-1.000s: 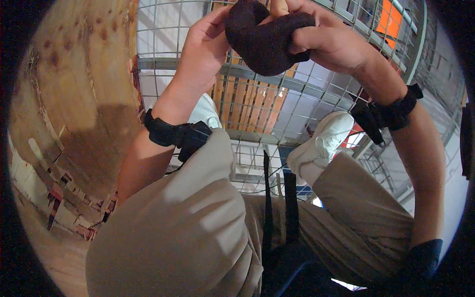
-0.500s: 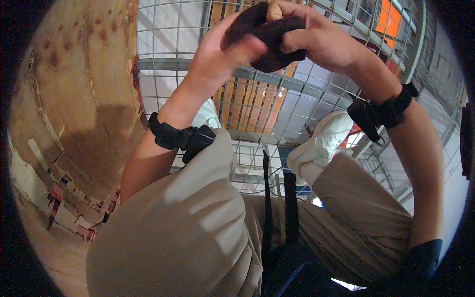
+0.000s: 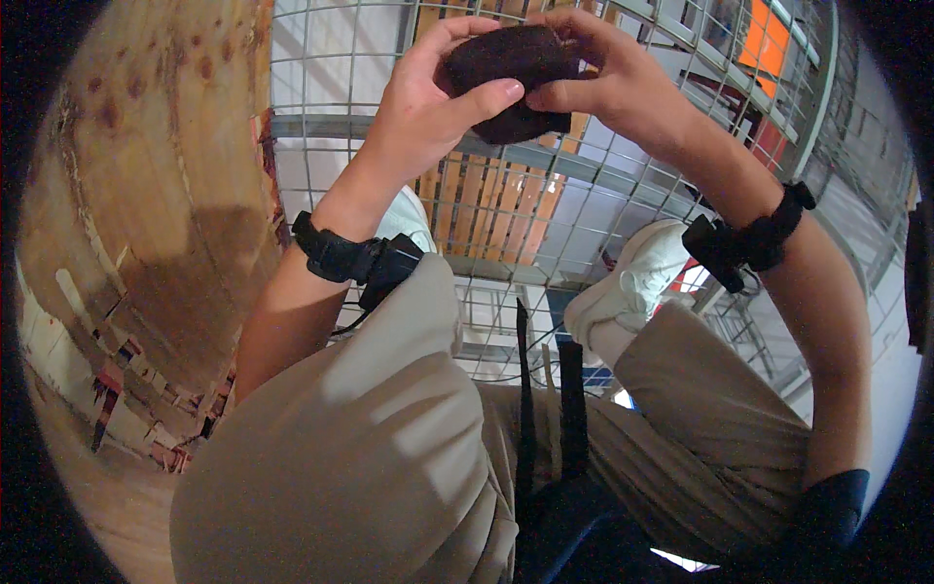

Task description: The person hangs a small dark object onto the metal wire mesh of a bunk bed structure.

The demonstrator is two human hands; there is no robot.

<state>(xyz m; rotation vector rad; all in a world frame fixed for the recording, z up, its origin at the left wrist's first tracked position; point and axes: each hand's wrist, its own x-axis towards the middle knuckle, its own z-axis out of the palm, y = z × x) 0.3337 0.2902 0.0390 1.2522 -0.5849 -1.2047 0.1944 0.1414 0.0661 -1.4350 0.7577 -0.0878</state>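
A dark, fuzzy rolled cloth bundle (image 3: pixel 508 58) is held up at the top of the view, over the wire mesh. My left hand (image 3: pixel 420 107) wraps its left side, the thumb pressed across the front. From the right, my right hand (image 3: pixel 618 88) grips the other end, its thumb near the left thumb tip. A lower fold of the cloth hangs beneath both thumbs. Some right fingers are hidden behind the bundle, so their exact hold cannot be seen.
Metal wire mesh (image 3: pixel 341 136) lies below my hands, with wooden slats (image 3: pixel 496 209) showing through it. A worn plywood board (image 3: pixel 146 195) with splintered edges stands at the left. My white shoes (image 3: pixel 642 277) rest on the mesh. An orange panel (image 3: pixel 766 44) is at the upper right.
The loosely folded dark cloth now looks like a more compact roll. My left thumb has settled on its front, and my right hand has shifted slightly left with its fingers less curled.
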